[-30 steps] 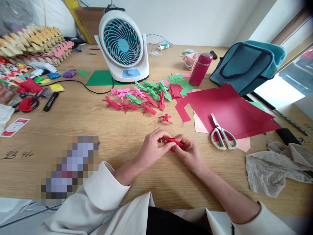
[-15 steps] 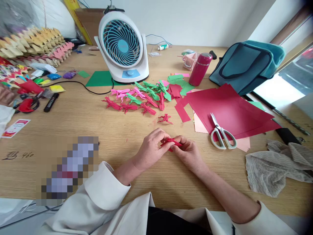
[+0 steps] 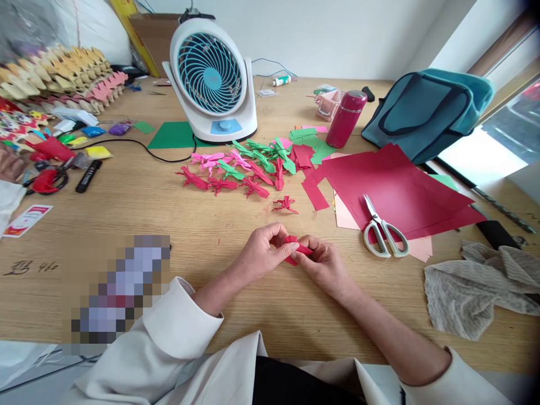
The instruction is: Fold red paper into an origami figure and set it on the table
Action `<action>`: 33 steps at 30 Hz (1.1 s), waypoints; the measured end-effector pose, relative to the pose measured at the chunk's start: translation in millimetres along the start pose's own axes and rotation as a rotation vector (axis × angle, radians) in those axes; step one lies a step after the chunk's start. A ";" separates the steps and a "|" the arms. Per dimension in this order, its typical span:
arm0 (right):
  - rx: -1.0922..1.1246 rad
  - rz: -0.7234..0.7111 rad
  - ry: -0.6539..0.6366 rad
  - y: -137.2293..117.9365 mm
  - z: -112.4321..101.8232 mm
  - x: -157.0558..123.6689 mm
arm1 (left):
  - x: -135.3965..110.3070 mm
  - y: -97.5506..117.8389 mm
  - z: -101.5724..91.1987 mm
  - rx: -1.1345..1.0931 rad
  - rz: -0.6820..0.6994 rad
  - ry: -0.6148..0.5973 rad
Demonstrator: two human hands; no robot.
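Between my two hands is a small piece of folded red paper [image 3: 302,248], held just above the wooden table [image 3: 202,242]. My left hand [image 3: 266,247] pinches its left side with thumb and fingers, and my right hand [image 3: 324,261] grips the right end. The fingers hide part of the folds. Just beyond my hands lies a red folded paper figure [image 3: 286,205]. Farther back is a cluster of pink, green and red folded figures [image 3: 236,169]. Red paper strips [image 3: 315,194] lie to their right.
White-handled scissors [image 3: 382,233] rest on large red sheets [image 3: 392,185] at right. Behind stand a fan [image 3: 211,79], a red flask [image 3: 346,119] and a teal bag [image 3: 426,112]. A grey cloth [image 3: 459,292] lies right. Another person's hand [image 3: 10,163] shows at far left.
My left fingers and thumb have shifted slightly on the folded red paper, and more of its top edge shows. My right hand stays nearly in place. The things on the table have not moved.
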State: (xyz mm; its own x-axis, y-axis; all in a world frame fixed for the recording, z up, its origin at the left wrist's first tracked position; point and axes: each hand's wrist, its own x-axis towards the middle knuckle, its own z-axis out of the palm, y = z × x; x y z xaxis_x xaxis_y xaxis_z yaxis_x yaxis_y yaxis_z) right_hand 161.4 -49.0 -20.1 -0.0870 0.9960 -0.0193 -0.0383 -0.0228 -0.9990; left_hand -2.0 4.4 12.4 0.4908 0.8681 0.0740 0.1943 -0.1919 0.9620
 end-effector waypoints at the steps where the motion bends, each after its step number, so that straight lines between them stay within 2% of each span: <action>1: -0.007 -0.015 -0.004 0.0 -0.2 0.1 | 0.1 -0.6 -0.5 -0.005 0.014 -0.006; 3: -0.014 -0.044 -0.005 -0.3 -0.4 0.3 | 0.1 -1.3 -1.3 0.044 0.122 0.010; 7: 0.002 -0.140 -0.009 -4.3 -0.7 0.1 | -0.5 -2.0 -3.1 0.192 0.463 0.015; 11: -0.106 -0.292 -0.018 -11.9 -3.4 -0.8 | -2.1 -1.9 -5.4 0.316 0.631 0.008; 16: -0.252 -0.434 0.006 -16.7 -7.9 -2.1 | -3.5 0.3 -7.7 0.406 0.690 0.031; 20: -0.323 -0.485 0.031 -18.1 -8.8 -2.3 | -2.9 0.5 -8.3 0.414 0.741 0.044; 27: -0.350 -0.506 0.051 -16.5 -8.9 -1.3 | -4.9 0.4 -6.6 0.413 0.747 0.090; 33: -0.338 -0.443 0.042 -16.9 -6.6 -3.1 | -5.4 1.3 -4.1 0.340 0.666 0.081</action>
State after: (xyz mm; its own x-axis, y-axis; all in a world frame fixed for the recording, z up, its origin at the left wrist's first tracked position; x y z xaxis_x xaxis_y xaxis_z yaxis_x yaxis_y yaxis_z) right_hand 168.9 -51.2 -3.4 -0.0951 0.9066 0.4111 0.2593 0.4213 -0.8691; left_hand -7.8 1.4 14.3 0.5347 0.5475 0.6437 0.1360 -0.8076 0.5739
